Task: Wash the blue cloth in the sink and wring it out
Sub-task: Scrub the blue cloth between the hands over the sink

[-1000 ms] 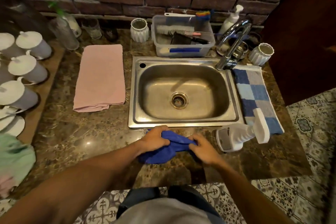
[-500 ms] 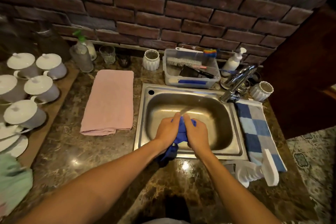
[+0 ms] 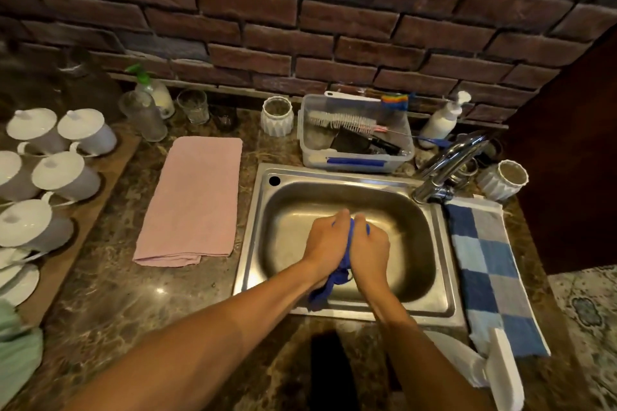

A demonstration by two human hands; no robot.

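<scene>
Both hands, the left hand and right hand, grip the bunched blue cloth over the sink, probably so runoff drains there.

To my left a folded pink towel lies flat on the marble table, and beyond it stand white lidded cups. Against the brick wall sits a clear plastic tub holding a bottle brush. A blue checked mat lies to my right, near a white soap pump bottle.
</scene>
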